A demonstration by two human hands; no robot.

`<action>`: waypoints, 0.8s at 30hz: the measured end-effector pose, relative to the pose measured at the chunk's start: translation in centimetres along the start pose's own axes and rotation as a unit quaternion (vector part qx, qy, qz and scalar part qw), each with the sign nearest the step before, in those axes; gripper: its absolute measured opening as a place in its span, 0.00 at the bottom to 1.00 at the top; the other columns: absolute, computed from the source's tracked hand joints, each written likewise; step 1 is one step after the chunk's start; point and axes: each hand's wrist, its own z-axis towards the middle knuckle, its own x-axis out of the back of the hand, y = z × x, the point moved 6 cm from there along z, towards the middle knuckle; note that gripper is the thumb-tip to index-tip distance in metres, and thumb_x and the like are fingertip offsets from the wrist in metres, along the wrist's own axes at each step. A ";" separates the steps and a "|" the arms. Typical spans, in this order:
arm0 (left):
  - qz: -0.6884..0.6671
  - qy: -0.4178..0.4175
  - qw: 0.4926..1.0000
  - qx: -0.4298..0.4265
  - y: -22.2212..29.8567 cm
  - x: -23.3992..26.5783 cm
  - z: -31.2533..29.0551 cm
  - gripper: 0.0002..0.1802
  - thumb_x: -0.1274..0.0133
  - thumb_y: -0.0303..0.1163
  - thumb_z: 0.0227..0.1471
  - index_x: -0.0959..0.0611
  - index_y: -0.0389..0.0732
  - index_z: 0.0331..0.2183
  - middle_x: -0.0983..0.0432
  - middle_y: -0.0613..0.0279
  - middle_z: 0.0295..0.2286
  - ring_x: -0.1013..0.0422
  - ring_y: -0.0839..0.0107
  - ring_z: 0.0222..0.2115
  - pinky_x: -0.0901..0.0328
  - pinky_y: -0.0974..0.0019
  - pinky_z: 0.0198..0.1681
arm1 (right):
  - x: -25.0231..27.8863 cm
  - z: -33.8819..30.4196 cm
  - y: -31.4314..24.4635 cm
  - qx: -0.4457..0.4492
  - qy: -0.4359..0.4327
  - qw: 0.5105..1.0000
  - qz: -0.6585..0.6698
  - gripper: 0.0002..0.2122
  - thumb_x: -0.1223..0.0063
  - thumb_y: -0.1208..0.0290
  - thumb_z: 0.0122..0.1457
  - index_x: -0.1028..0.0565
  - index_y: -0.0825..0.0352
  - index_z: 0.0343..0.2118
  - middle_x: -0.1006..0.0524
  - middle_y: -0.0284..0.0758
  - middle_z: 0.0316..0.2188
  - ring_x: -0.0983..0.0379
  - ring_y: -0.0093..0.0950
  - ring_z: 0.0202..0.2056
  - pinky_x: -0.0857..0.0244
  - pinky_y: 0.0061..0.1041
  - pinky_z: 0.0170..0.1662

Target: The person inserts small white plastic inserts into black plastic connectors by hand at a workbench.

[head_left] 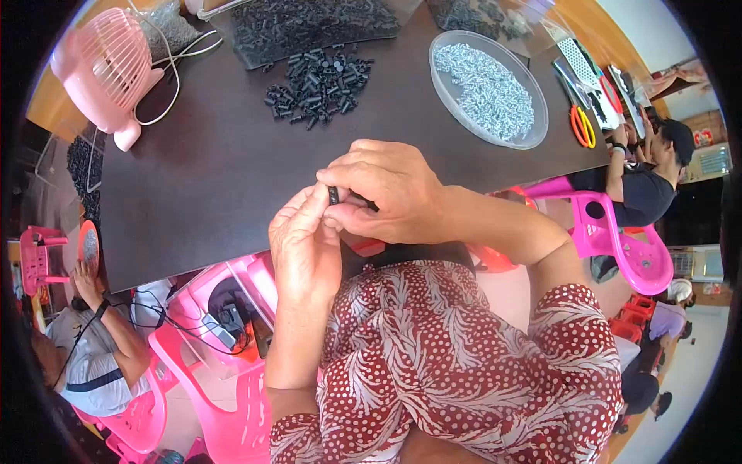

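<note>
My left hand (303, 236) and my right hand (394, 189) meet over the near edge of the dark table. Between their fingertips they pinch a small black plastic part (333, 195), mostly covered by the fingers. Another bit of black (371, 205) shows under the curled fingers of my right hand; its kind is hidden. Beyond my hands lies a loose pile of short black cylindrical plastic parts (318, 87). To its right stands a round clear dish (533, 139) holding many small silvery metal pieces (487, 89), perhaps screws.
A pink fan (104, 69) with a white cord stands at the far left of the table (193, 193). Clear bins of black parts (309, 27) line the back. Pliers with orange-yellow handles (581, 127) lie at right. Co-workers sit at left (100, 348) and right (653, 182).
</note>
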 end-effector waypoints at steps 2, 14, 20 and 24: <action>-0.002 0.009 1.000 -0.006 0.1 -0.2 -0.1 0.07 0.50 0.27 0.50 0.22 0.34 0.31 0.25 0.62 0.30 0.29 0.74 0.32 0.35 0.73 0.38 | -0.1 -0.1 0.1 0.008 0.001 1.000 -0.009 0.18 0.38 0.76 0.38 0.29 0.72 0.35 0.26 0.38 0.27 0.30 0.29 0.23 0.35 0.24 0.27; 0.006 0.028 0.999 -0.026 1.0 -0.7 -0.5 0.05 0.49 0.25 0.47 0.21 0.34 0.29 0.24 0.61 0.28 0.30 0.73 0.32 0.37 0.73 0.37 | -0.5 -0.3 -0.4 0.030 0.000 0.997 -0.066 0.20 0.35 0.74 0.36 0.31 0.71 0.33 0.27 0.37 0.26 0.33 0.32 0.22 0.39 0.27 0.26; 0.013 0.020 1.000 -0.013 1.3 -0.8 -0.8 0.06 0.50 0.23 0.46 0.22 0.30 0.29 0.25 0.60 0.27 0.30 0.74 0.28 0.36 0.73 0.35 | 0.0 -0.1 -0.5 0.085 0.001 0.992 -0.091 0.19 0.37 0.75 0.34 0.31 0.72 0.32 0.29 0.37 0.24 0.34 0.31 0.21 0.39 0.27 0.24; 0.054 0.015 0.998 0.011 1.0 -0.2 -0.7 0.06 0.49 0.22 0.45 0.22 0.29 0.28 0.25 0.59 0.25 0.30 0.74 0.25 0.37 0.74 0.33 | 0.0 -0.4 -0.5 0.111 0.005 0.991 -0.080 0.17 0.38 0.75 0.34 0.30 0.72 0.30 0.30 0.36 0.23 0.35 0.31 0.20 0.40 0.27 0.23</action>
